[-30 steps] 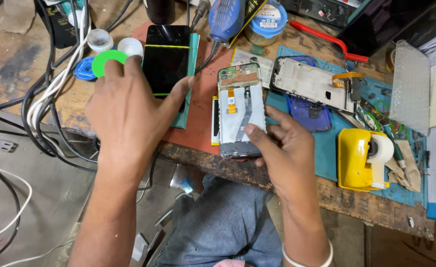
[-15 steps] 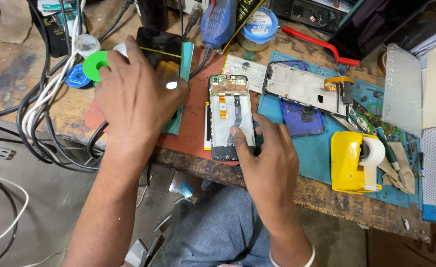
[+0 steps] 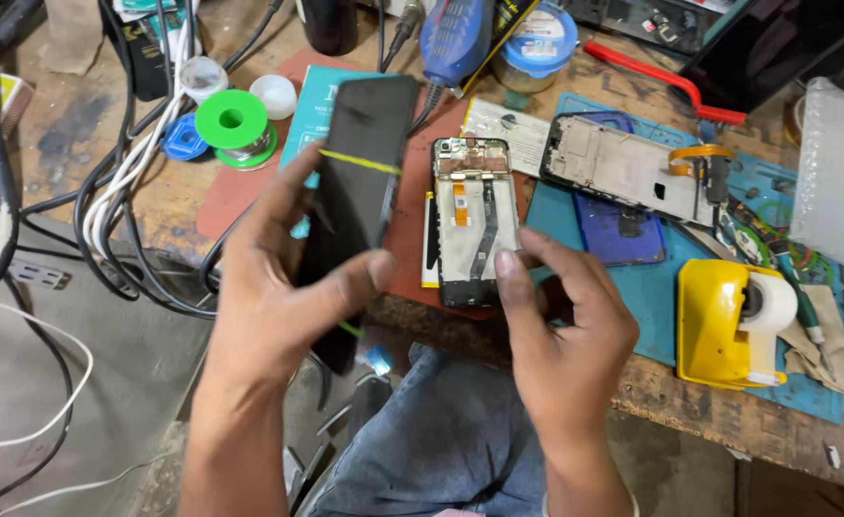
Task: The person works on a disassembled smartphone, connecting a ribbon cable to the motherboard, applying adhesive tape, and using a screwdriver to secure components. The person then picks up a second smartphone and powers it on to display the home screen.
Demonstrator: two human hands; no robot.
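The left hand (image 3: 278, 287) grips a black screen panel (image 3: 360, 182), lifted off the counter (image 3: 106, 144) left of the opened phone frame (image 3: 476, 220). The right hand (image 3: 565, 325), fingers loosely open and empty, hovers at the frame's near right corner. Panel and frame remain apart; beyond the frame lies a second stripped housing (image 3: 623, 168).

We note the screen panel (image 3: 360, 172) left of the opened phone (image 3: 476, 220) — tape dispenser (image 3: 728, 321) at near right, solder spool (image 3: 233, 124) far left, all on the bench (image 3: 106, 124).
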